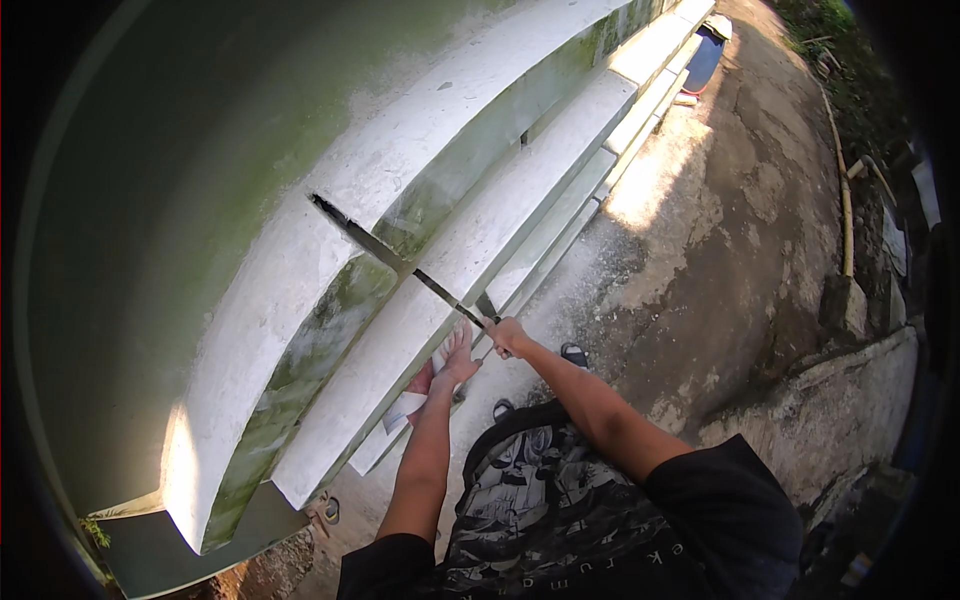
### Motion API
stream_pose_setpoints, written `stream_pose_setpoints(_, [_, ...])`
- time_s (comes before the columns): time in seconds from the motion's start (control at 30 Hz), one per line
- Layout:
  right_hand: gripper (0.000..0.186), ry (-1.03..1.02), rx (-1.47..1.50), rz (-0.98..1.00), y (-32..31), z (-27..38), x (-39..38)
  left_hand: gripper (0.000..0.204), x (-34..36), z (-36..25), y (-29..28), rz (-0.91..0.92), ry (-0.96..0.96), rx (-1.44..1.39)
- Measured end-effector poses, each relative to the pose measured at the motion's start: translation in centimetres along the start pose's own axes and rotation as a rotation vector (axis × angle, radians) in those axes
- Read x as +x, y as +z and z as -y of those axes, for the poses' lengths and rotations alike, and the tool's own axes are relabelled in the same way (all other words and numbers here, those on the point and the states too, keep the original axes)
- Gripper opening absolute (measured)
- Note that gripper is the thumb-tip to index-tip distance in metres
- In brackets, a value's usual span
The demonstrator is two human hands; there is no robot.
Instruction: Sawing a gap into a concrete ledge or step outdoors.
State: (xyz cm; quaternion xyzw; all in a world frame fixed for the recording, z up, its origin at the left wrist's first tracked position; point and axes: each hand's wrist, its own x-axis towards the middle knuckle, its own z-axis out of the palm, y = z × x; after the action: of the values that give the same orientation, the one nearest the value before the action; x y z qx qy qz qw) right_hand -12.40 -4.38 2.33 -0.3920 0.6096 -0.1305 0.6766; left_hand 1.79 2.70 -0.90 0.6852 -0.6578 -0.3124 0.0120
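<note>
My left hand (457, 357) lies with its fingers stretched out against the lower edge of a pale, stepped concrete ledge (395, 335). Close beside it, my right hand (507, 338) is closed in a fist; a thin, light-coloured piece shows below it, but what it grips is too small to make out. A dark, narrow slot (360, 235) cuts across the ledge's tiers and runs down to my right hand. Beneath my left wrist sit a reddish, rough lump (421, 379) and a white scrap (403, 409), both partly hidden.
The green-stained wall (180, 200) rises along the left. Rough concrete ground (720, 250) stretches to the right, with a bamboo pole (843, 190) and a low wall (830, 400) at its side. A blue object (706, 62) stands at the far end. Sandals (331, 509) lie lower left.
</note>
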Motion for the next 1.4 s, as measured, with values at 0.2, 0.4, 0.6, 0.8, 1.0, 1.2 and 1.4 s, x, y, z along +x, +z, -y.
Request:
stream_pose_setpoints(0.2, [0.049, -0.016, 0.025, 0.017, 0.0, -0.2, -0.2, 0.107, -0.1, -0.2, -0.4, 0.037, -0.023, -0.008])
stream_pose_setpoints(0.4, [0.049, 0.105, 0.175, 0.135, 0.1, 1.1, 1.0, 0.111, 0.1, 0.6, -0.2, 0.107, -0.029, -0.058])
stream_pose_setpoints(0.6, [0.047, 0.013, -0.042, 0.033, 0.1, 0.0, -0.6, 0.109, 0.1, 0.3, -0.1, 0.112, -0.031, -0.055])
stream_pose_setpoints(0.8, [0.048, 0.023, -0.1, -0.009, 1.3, 0.9, 0.0, 0.106, 0.1, 1.2, 0.5, 0.056, -0.016, -0.042])
stream_pose_setpoints(1.0, [0.051, -0.042, -0.099, 0.072, 0.4, 0.3, 1.7, 0.108, 0.2, 0.4, 0.1, 0.044, 0.004, -0.039])
stream_pose_setpoints(1.2, [0.053, -0.04, -0.136, 0.011, 1.0, 0.4, 0.4, 0.108, 0.1, 1.3, 0.4, 0.059, 0.022, -0.068])
stream_pose_setpoints(1.4, [0.054, -0.022, -0.155, 0.073, 0.2, 1.8, 0.8, 0.108, 0.2, 1.2, 0.4, 0.082, 0.006, -0.087])
